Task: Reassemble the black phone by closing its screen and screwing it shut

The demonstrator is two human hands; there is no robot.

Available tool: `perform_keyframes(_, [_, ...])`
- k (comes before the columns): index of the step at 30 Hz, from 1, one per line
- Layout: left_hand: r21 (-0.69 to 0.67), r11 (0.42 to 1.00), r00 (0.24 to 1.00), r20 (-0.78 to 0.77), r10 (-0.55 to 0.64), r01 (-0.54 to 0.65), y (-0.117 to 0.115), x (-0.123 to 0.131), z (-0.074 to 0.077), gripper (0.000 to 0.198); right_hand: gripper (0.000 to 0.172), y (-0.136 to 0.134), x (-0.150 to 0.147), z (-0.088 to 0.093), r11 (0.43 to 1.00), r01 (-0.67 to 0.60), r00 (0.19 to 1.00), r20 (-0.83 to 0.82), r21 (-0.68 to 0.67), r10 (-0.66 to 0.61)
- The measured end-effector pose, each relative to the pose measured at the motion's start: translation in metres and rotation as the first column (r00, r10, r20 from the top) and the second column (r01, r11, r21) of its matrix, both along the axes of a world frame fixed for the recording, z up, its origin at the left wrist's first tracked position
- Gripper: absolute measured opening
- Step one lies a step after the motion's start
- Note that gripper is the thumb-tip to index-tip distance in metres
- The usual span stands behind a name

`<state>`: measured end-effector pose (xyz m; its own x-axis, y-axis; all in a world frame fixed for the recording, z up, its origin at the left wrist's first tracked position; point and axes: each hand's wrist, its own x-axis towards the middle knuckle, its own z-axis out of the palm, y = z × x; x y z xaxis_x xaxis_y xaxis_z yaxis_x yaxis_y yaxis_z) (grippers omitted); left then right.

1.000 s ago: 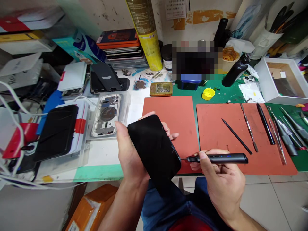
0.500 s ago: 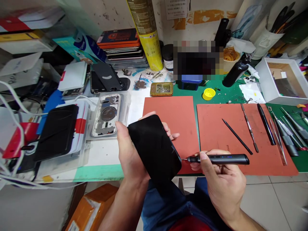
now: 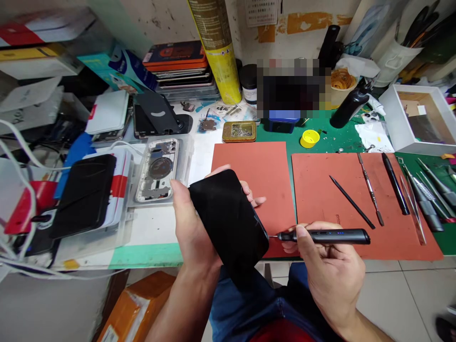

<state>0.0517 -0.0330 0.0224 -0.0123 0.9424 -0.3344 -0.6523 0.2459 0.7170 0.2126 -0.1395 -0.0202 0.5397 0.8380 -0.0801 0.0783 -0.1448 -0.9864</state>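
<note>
My left hand (image 3: pixel 195 228) is wrapped round a black smartphone (image 3: pixel 230 218), thumb along one long edge and fingertips showing past the other. The phone's dark screen faces up, and it is tilted over the table's front edge. In my right hand (image 3: pixel 331 266) lies a dark electric screwdriver (image 3: pixel 338 236), held level between thumb and fingers. Its thin bit meets the lower right edge of the phone; the screw or hole there is too small to make out. Below both hands are two reddish-brown mats (image 3: pixel 256 166).
On the right mat lie a black stick (image 3: pixel 352 202), a metal spudger (image 3: pixel 371 190) and tweezers (image 3: pixel 413 209). An opened phone housing (image 3: pixel 159 168) sits in a clear case to the left. Behind stand a small tin (image 3: pixel 239 131), a yellow cap (image 3: pixel 309 138) and a tall yellow can (image 3: pixel 224 71).
Both hands, the phone and the screwdriver keep nearly the same position. A dark object has come into view at the lower right edge, on the floor.
</note>
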Motion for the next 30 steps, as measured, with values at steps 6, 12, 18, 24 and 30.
perform_keyframes(6, [-0.01,1.0,1.0,-0.01,0.01,-0.011,0.0019,0.0002,0.0001,0.085,0.022,0.0004,-0.0012,0.0017,1.0,0.02,0.999,-0.027,0.011,-0.02])
perform_keyframes(12, [-0.049,0.999,0.999,-0.032,0.019,-0.021,0.0041,0.0013,0.0027,0.084,0.023,0.0032,-0.0033,0.003,0.997,0.058,0.993,-0.109,0.042,-0.053])
perform_keyframes(18, [-0.039,0.999,1.0,-0.02,0.015,-0.016,0.0032,0.0009,0.0022,0.088,0.022,0.0022,-0.0026,0.0038,0.998,0.037,0.994,-0.104,0.047,-0.032])
perform_keyframes(24, [-0.049,0.999,0.999,-0.032,0.01,-0.011,0.0041,0.0016,0.003,0.088,0.026,0.0031,-0.0023,0.0032,0.999,0.041,0.995,-0.093,0.023,-0.038])
perform_keyframes(30, [-0.025,1.0,1.0,-0.011,0.002,-0.003,0.0031,0.0003,0.0014,0.086,0.021,0.0037,-0.0022,0.0037,0.999,0.023,0.996,-0.084,0.037,-0.02])
